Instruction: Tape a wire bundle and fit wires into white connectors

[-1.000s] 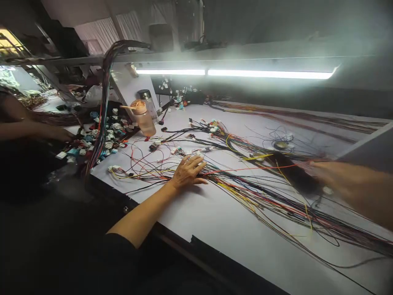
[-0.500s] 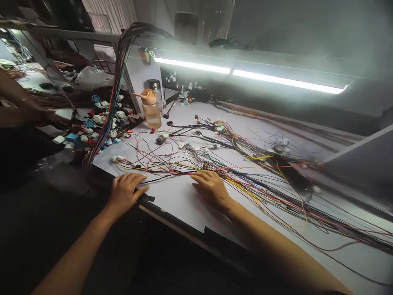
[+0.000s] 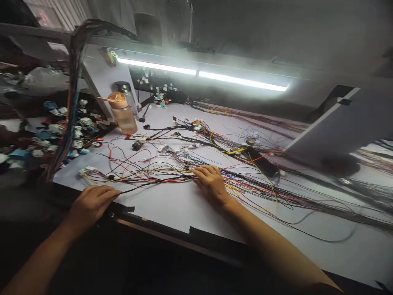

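Right hand (image 3: 211, 183) lies flat, palm down, fingers together, on the loose wire bundle (image 3: 172, 172) spread across the white table (image 3: 172, 205); left hand (image 3: 90, 203) rests on the near table edge, fingers loosely together, gripping nothing; peach bottle (image 3: 123, 114) stands behind.

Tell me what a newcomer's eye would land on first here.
The tangle of coloured wires sprawling across the middle of the white table, with the right hand lying flat on it. Above the far edge glares a bright tube light; the left hand rests on the near edge.
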A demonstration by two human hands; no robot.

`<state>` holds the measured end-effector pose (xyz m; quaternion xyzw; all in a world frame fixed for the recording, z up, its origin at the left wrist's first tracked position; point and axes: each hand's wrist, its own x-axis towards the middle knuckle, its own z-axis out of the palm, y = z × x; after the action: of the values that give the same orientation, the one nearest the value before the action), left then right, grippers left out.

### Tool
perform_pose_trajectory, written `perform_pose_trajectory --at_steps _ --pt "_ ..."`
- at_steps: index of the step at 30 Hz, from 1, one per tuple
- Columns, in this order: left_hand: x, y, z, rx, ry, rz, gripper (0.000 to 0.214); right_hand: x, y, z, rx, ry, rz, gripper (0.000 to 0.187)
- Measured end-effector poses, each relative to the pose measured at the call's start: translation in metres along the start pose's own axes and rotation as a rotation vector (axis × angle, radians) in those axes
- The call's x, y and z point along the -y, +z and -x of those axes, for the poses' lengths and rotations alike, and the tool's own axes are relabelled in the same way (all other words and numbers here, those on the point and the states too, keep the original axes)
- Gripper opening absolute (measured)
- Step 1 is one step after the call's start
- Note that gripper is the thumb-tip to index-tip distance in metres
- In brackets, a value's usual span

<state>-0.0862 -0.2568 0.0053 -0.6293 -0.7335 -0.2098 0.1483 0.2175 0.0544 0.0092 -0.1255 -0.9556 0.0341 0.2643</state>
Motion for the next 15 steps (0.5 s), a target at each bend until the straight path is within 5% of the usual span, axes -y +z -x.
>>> perform_pose_trajectory --at_steps 4,9,15 --pt "-0.014 -0.009 0.001 0.020 0.006 -0.018 0.024 -0.009 0.000 0.005 0.044 -0.055 0.049 0.013" --pt "-0.028 -0.012 0.007 0.009 -0.048 -0.063 0.023 -0.005 -0.007 0.024 0.121 -0.167 -0.006 0.027" --pt "-0.038 -0.002 0.012 -0.056 -0.379 0.100 0.017 -0.010 -0.021 0.040 0.132 -0.135 -0.003 0.022"
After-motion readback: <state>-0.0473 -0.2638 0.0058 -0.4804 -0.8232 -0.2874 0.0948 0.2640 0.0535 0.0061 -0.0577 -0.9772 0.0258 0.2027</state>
